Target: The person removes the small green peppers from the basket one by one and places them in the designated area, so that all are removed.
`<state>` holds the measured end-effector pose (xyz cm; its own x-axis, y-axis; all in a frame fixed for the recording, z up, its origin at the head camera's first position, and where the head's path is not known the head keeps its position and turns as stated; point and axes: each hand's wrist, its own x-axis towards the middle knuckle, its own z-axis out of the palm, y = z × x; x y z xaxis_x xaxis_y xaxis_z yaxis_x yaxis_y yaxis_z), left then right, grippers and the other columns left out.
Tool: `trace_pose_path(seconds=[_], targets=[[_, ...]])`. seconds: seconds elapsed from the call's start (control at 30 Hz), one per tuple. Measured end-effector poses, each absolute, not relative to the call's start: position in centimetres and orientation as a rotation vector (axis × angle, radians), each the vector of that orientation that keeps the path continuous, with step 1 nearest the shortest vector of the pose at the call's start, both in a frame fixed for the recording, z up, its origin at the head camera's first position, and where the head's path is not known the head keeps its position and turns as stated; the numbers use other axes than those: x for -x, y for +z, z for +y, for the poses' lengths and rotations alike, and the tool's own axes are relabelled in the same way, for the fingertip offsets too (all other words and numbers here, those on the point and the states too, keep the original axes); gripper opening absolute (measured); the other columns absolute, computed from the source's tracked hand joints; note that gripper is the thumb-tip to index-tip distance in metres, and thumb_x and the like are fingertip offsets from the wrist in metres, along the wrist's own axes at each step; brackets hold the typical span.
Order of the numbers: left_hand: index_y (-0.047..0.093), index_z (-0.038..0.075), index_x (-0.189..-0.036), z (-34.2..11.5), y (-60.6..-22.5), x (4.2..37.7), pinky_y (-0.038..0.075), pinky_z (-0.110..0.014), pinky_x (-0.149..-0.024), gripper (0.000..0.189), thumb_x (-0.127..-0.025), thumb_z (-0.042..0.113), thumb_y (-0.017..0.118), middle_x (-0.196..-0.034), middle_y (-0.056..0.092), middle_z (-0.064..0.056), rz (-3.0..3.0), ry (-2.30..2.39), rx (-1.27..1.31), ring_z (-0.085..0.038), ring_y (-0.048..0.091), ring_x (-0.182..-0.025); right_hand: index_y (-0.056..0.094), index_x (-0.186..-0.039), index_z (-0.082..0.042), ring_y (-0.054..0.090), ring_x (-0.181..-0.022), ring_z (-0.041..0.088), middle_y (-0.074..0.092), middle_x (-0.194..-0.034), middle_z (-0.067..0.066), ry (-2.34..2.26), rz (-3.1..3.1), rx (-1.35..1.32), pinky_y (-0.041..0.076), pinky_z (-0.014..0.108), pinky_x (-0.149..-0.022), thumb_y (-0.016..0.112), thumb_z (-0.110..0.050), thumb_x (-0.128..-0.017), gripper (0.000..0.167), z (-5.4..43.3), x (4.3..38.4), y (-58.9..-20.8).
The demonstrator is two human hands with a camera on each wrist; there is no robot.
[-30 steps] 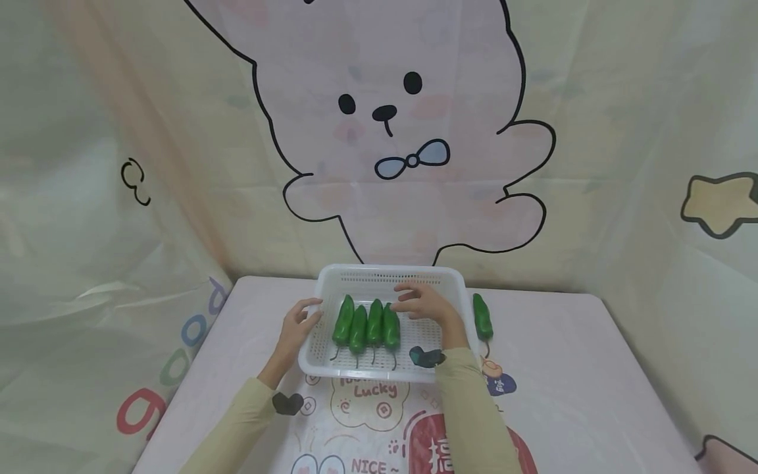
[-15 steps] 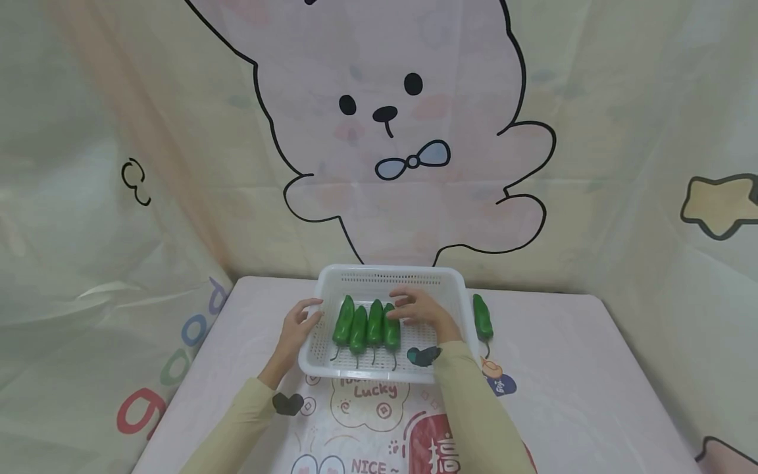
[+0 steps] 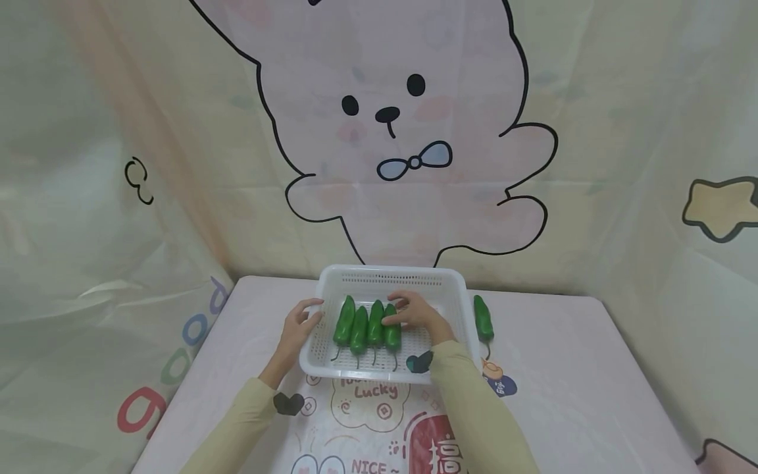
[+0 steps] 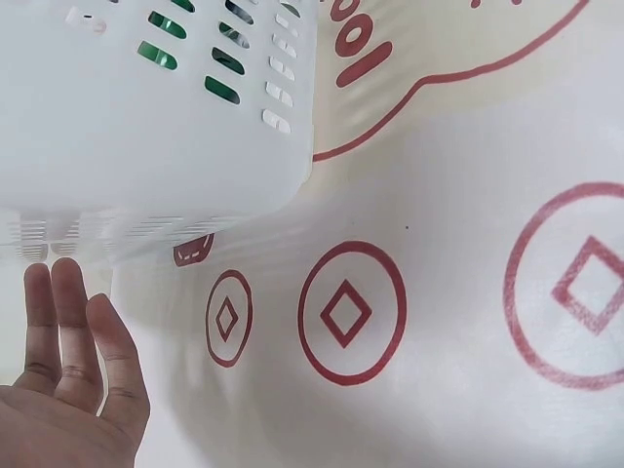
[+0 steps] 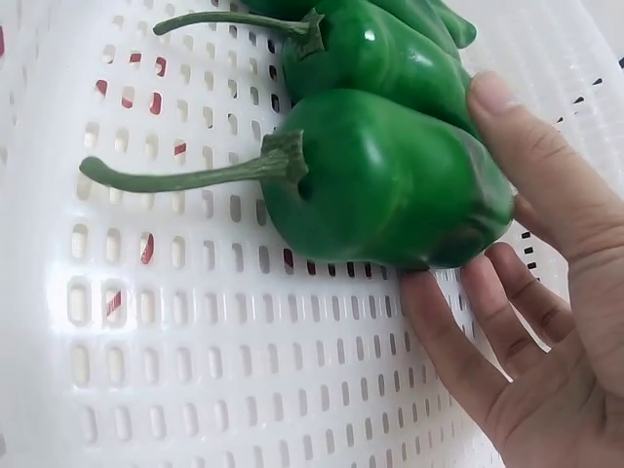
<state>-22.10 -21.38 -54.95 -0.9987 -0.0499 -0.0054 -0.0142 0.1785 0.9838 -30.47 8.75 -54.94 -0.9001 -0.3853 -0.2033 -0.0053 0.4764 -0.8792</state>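
A white perforated plastic basket [image 3: 441,283] holds several green peppers lying side by side, stems toward the person. My right hand [image 3: 417,312] reaches inside, around the rightmost pepper [image 5: 375,185]. Its thumb lies along one side of that pepper and the curled fingers meet the other side, near the tip away from the stem. At the basket's left end is my left hand [image 3: 294,332], fingers fairly straight and close against the outer wall. The left wrist view shows three fingertips [image 4: 68,283] at the basket's lower edge; the thumb is out of that view.
Outside the basket, on the right, a single green pepper [image 3: 483,318] lies on the white table cover [image 3: 568,368]. The basket stands near the table's far edge, before a cloth backdrop [image 3: 249,243] with a cartoon animal.
My right hand has come down and slightly left, from above the rightmost pepper to around it. The left hand and the basket stay where they were.
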Motion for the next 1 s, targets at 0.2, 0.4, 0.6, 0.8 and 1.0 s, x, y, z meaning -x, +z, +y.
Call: trace_pose_path(seconds=[0.2, 0.4, 0.6, 0.8, 1.0], targets=[[0.056, 0.013, -0.139, -21.5, -55.1, 22.2, 0.062, -0.046, -0.083, 0.034, -0.105, 0.018, 0.057, -0.136, 0.055, -0.025, -2.383, -2.014, -0.063, -0.045, 0.062, -0.112, 0.062, -0.135, -0.007, 0.059, -0.116, 0.034, 0.058, -0.131, 0.018, -1.313, 2.398, 0.301, 0.062, 0.04, -0.083, 0.094, -0.021, -0.073, 0.071, 8.7, 30.8, -55.3], [0.055, 0.013, -0.14, -21.5, -55.3, 22.4, 0.062, -0.045, -0.084, 0.036, -0.105, 0.023, 0.058, -0.137, 0.054, -0.025, -2.39, -2.019, -0.061, -0.045, 0.062, -0.113, 0.061, -0.135, -0.006, 0.057, -0.117, 0.036, 0.057, -0.132, 0.019, -1.314, 2.381, 0.309, 0.062, 0.039, -0.081, 0.093, -0.018, -0.074, 0.07, 8.7, 30.8, -55.2], [0.055, 0.015, -0.14, -21.6, -55.3, 22.4, 0.062, -0.042, -0.083, 0.037, -0.105, 0.025, 0.059, -0.138, 0.054, -0.024, -2.407, -2.001, -0.087, -0.042, 0.063, -0.113, 0.059, -0.137, -0.003, 0.057, -0.118, 0.038, 0.056, -0.133, 0.022, -1.323, 2.363, 0.355, 0.062, 0.039, -0.08, 0.092, -0.014, -0.076, 0.07, 8.8, 30.5, -54.6], [0.053, 0.009, -0.142, -21.5, -54.6, 22.2, 0.062, -0.045, -0.084, 0.038, -0.106, 0.022, 0.057, -0.142, 0.05, -0.028, -2.415, -2.01, -0.066, -0.046, 0.06, -0.116, 0.056, -0.14, -0.002, 0.057, -0.119, 0.04, 0.055, -0.136, 0.024, -1.415, 2.304, 0.359, 0.062, 0.042, -0.082, 0.09, -0.012, -0.076, 0.073, 9.2, 30.3, -54.3], [0.056, 0.016, -0.139, -21.5, -55.3, 22.2, 0.062, -0.045, -0.084, 0.036, -0.104, 0.025, 0.059, -0.137, 0.055, -0.023, -2.399, -1.984, -0.087, -0.043, 0.062, -0.113, 0.055, -0.142, -0.006, 0.059, -0.119, 0.04, 0.057, -0.137, 0.022, -1.542, 2.199, 0.358, 0.062, 0.045, -0.083, 0.088, -0.015, -0.08, 0.071, 9.8, 30.5, -54.8]])
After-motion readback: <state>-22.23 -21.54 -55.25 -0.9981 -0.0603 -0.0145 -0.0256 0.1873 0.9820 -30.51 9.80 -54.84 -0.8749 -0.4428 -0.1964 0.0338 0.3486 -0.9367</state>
